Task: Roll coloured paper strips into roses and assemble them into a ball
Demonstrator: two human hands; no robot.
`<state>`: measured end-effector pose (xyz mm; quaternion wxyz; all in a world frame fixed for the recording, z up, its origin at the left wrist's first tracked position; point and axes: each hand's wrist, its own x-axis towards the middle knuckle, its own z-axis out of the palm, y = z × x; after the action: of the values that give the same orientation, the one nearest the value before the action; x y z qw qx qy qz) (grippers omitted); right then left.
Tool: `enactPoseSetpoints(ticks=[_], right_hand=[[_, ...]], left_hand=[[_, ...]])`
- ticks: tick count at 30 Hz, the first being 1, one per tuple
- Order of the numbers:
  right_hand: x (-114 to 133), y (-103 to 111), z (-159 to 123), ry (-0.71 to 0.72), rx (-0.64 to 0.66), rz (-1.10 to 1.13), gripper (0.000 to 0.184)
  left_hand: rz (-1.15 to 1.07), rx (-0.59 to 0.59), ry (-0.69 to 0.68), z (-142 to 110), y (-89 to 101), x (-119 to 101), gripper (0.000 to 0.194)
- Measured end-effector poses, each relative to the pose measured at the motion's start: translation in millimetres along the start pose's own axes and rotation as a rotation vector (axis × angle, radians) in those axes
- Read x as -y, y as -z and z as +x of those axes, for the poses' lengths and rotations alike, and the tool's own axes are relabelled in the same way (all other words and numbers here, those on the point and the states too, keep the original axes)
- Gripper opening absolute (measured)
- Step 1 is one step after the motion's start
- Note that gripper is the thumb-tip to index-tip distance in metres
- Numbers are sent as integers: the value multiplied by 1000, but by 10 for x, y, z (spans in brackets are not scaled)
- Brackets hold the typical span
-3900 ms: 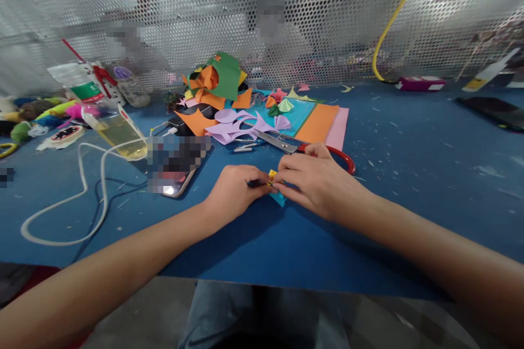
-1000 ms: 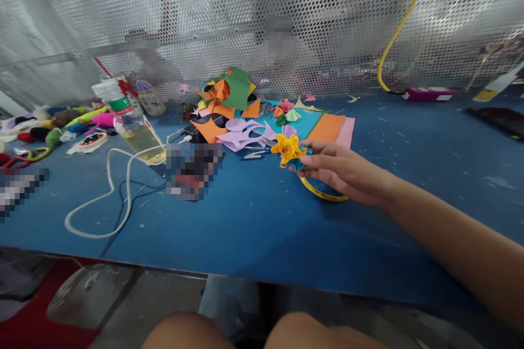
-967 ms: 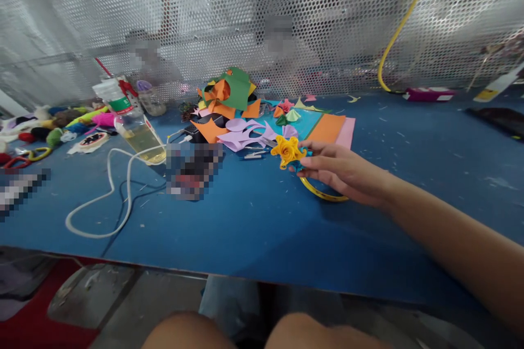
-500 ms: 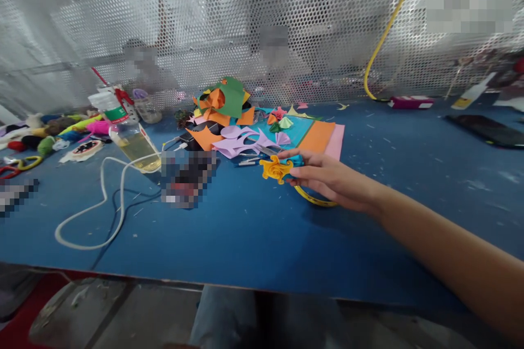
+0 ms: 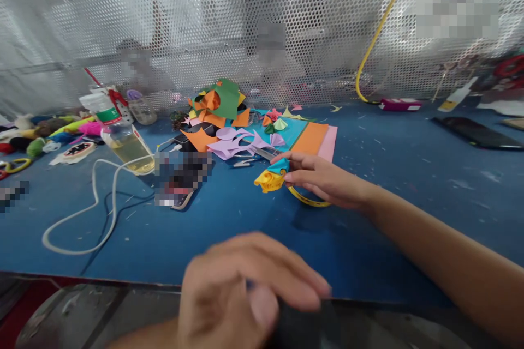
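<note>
My right hand [image 5: 327,180] pinches a folded paper flower [image 5: 271,179] between thumb and fingers, above the table. The flower has curled yellow petals and a blue base. Under this hand shows a yellow curved band [image 5: 309,199], mostly hidden. A silver blade [image 5: 262,152] points away from the fingers; whether it joins the band I cannot tell. In the foreground, my left hand [image 5: 245,283] is close to the camera and a little blurred. Its fingers are loosely bent, with the thumb apart from them, and no object shows in it.
Behind the right hand lie purple paper scraps [image 5: 239,142], orange sheets [image 5: 311,139] and small folded paper pieces [image 5: 275,120]. A phone [image 5: 186,180], a white cable [image 5: 77,251] and a tilted cup of yellowish liquid [image 5: 133,150] are on the left. A dark phone [image 5: 478,131] lies at right.
My left hand has come into view from below. My right hand still holds the flower, which has tipped so that its yellow petals face more downward and its blue base shows more.
</note>
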<state>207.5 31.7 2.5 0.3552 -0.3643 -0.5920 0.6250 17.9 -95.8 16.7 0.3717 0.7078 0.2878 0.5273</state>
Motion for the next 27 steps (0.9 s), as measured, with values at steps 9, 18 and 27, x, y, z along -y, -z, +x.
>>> enactPoseSetpoints(ticks=[9, 18, 27], right_hand=[[-73, 77, 68, 12, 40, -128, 33], [-127, 227, 95, -40, 50, -216, 39], [-169, 271, 161, -66, 143, -286, 33]], left_hand=[[121, -77, 200, 544, 597, 427, 18], [1033, 126, 233, 1213, 1056, 850, 20], [1207, 195, 254, 1542, 908, 1081, 22]])
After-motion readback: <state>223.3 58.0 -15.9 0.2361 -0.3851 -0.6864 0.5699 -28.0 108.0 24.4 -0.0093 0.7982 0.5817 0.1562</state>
